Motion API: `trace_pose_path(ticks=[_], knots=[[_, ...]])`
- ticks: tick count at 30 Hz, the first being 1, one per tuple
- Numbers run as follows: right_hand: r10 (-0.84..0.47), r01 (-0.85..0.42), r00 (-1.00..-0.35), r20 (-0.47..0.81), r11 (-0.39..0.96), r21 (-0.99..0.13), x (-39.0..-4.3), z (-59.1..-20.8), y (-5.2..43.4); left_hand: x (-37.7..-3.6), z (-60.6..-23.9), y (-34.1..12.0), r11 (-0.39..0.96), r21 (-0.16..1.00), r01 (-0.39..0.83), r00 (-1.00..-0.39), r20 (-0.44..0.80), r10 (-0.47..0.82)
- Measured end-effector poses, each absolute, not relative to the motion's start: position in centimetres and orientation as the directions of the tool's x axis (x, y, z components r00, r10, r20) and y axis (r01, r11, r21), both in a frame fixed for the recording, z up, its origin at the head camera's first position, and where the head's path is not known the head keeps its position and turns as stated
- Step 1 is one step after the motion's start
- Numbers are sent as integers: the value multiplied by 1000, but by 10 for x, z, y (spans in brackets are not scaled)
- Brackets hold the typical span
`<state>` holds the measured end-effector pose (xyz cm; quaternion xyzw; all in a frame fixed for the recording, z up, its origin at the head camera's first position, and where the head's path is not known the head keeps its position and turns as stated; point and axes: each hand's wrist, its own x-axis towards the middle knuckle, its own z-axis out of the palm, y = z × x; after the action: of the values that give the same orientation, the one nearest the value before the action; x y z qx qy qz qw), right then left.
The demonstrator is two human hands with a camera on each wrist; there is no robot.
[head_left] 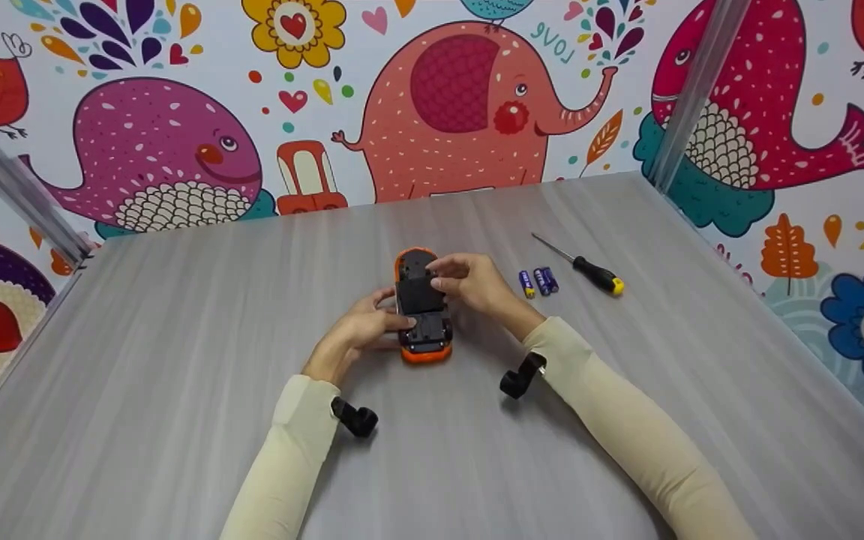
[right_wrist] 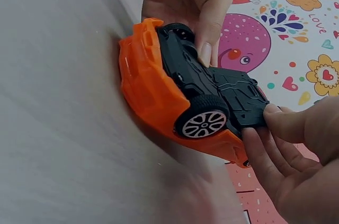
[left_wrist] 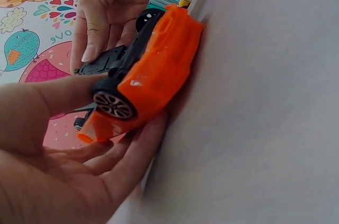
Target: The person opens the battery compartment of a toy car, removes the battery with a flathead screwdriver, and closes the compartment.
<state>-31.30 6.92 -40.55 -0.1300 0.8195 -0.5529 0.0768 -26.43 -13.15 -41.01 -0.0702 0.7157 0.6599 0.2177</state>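
Sleeved forearms are reaching to mid-table. Toy car (head_left: 423,306) is lying roof-down on the table (head_left: 177,375), underside up, long axis running away from the person. Left hand (head_left: 363,328) is gripping the near end; right hand (head_left: 471,283) is pinching the black underside panel (right_wrist: 238,99).

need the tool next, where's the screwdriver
In the head view the screwdriver lies on the table, right of the batteries.
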Motion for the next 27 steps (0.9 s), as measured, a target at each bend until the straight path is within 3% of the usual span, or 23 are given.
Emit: trace_pose_path(ticks=[16, 27], knots=[[-294, -40, -953, -73, 360, -932, -313, -404, 72, -264, -409, -131, 111, 914, -389, -897, -404, 183], [-290, -109, -957, -2, 366, -924, -313, -407, 71, -265, -410, -131, 113, 913, -391, -893, -406, 194]])
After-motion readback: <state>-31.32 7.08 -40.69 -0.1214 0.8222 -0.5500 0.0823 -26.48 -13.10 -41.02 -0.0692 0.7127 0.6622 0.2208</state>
